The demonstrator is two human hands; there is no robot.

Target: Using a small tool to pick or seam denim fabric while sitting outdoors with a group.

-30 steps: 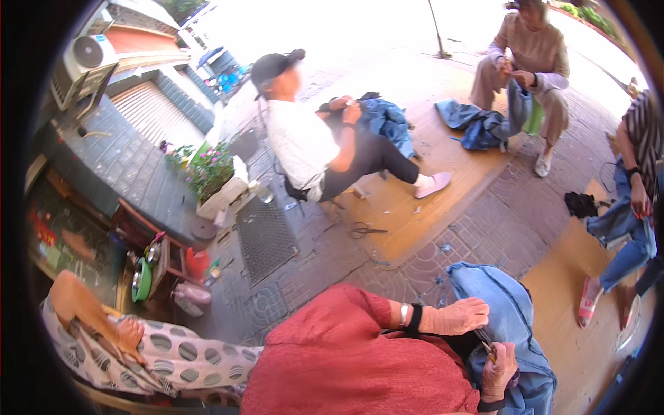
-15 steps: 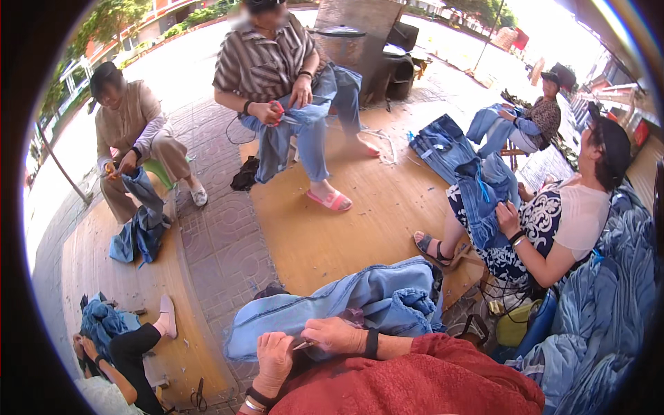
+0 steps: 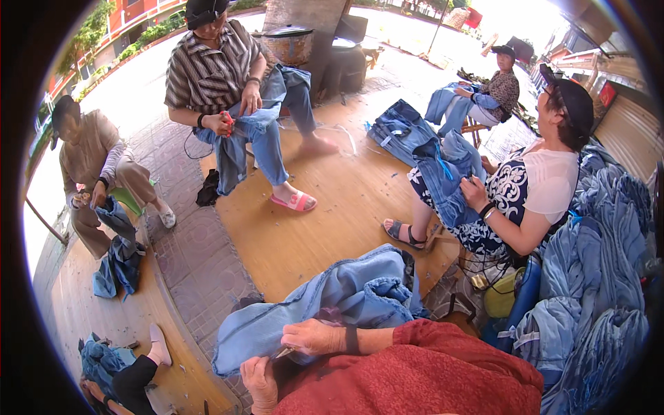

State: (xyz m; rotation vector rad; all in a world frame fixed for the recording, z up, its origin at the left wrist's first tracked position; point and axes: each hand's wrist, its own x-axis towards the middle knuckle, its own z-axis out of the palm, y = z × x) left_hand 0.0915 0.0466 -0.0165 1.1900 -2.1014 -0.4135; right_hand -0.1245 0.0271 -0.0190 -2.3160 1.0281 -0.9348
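Light-blue denim garment [image 3: 325,290] with rough seams lies bunched across the front of my red-clothed lap [image 3: 429,366]. My right hand [image 3: 311,337] is closed on a small metal tool [image 3: 282,353], probably snips, at the garment's lower edge. Just below and left of it, my left hand [image 3: 259,382] has its fingers bent closed beside the denim; what they grip is too hidden to make out.
Co-workers sit around on wooden boards [image 3: 311,235] with denim: one in stripes [image 3: 214,69] holding red-handled scissors, one at left [image 3: 93,159], one in white sleeves [image 3: 539,200], another behind [image 3: 498,97]. A denim heap [image 3: 588,290] fills the right. Dark cloth [image 3: 207,188] lies on the paving.
The camera swung from the left-hand co-workers and flower planter toward the co-workers ahead and right, then slightly more. My hands stay at the denim, now slightly lower in view.
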